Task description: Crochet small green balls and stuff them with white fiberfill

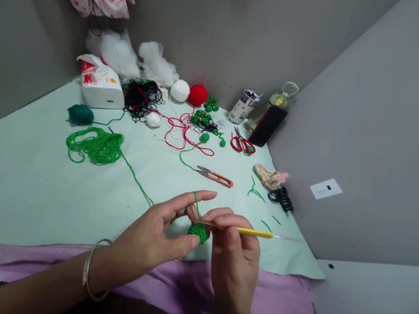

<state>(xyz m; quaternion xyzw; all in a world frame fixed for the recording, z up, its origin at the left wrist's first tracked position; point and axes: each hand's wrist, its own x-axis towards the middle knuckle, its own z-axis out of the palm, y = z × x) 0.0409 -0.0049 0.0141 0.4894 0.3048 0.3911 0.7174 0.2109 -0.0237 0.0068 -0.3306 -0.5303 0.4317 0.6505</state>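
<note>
Left hand (149, 243) is partly closing, its thumb and curled fingers pinching a green crochet piece (197, 234) while its index finger is extending with a strand of yarn looping over it. Right hand (235, 260) is closing in a pencil-like grip on a yellow-handled crochet hook (255, 233), whose thin metal shaft is reaching the top of the piece, just above the near edge of the surface. Largest among the surroundings, the pale surface (29, 175) is spreading beneath the supplies, and a purple cloth (276, 307) is lying along its near edge. White stuffing (118, 53) is resting against the wall at the back, behind a tissue pack (102, 88). A loose green yarn bundle (94, 146) is lying at left, its strand running toward the left hand. A black yarn tangle (141, 98) is sitting beside the tissue pack. At back right, a dark phone (268, 127) is leaning against a bottle (259, 114). Red-handled scissors (242, 144) are lying nearby, in front of a cup (241, 109). Orange snips (217, 177) are resting beyond the hands, and a white ball (180, 90) is touching or nearly touching a red ball (198, 95). Smallest, green yarn scraps (255, 191) are lying at right.
</note>
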